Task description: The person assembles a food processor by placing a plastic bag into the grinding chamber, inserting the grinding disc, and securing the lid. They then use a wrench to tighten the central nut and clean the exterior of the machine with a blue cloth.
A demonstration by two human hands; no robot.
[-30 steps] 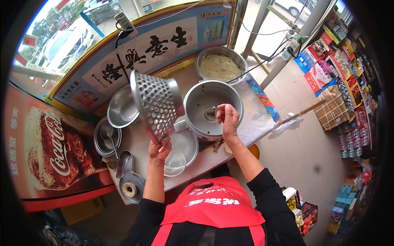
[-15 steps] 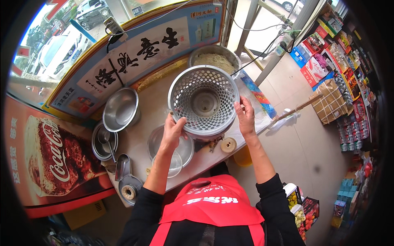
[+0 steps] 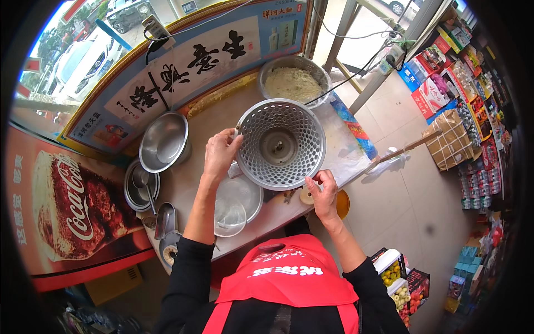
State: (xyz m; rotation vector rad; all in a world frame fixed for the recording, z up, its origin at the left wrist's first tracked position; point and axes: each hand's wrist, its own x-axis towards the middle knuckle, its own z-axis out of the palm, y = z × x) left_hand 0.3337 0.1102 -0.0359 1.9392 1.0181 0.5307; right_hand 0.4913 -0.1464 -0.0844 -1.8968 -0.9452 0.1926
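Observation:
Between my hands is a round, silver perforated metal drum (image 3: 256, 139), its walls full of holes. A small spindle-like piece shows at the middle of its solid base. My left hand (image 3: 219, 153) is closed on the far left part of the rim, thumb and fingers pinching it. At the near right of the rim, my right hand (image 3: 326, 196) has its thumb and curled fingers against the edge. What supports the drum underneath is hidden. Just beyond it stands a metal bowl (image 3: 320, 67) holding a pale, crumbly or doughy mass (image 3: 292, 83).
A wide steel basin (image 3: 164, 143) and a pot with a ladle (image 3: 140, 178) stand at left. Nearer are a metal scoop (image 3: 166, 220) and clear bowls (image 3: 230, 217). A wooden disc (image 3: 306, 196) lies near the table edge; a cable hangs toward the far bowl.
The drum has turned clockwise and shifted slightly nearer. My left hand has moved away from me along with the rim, and my right hand toward me. The spindle-like piece shows more plainly.

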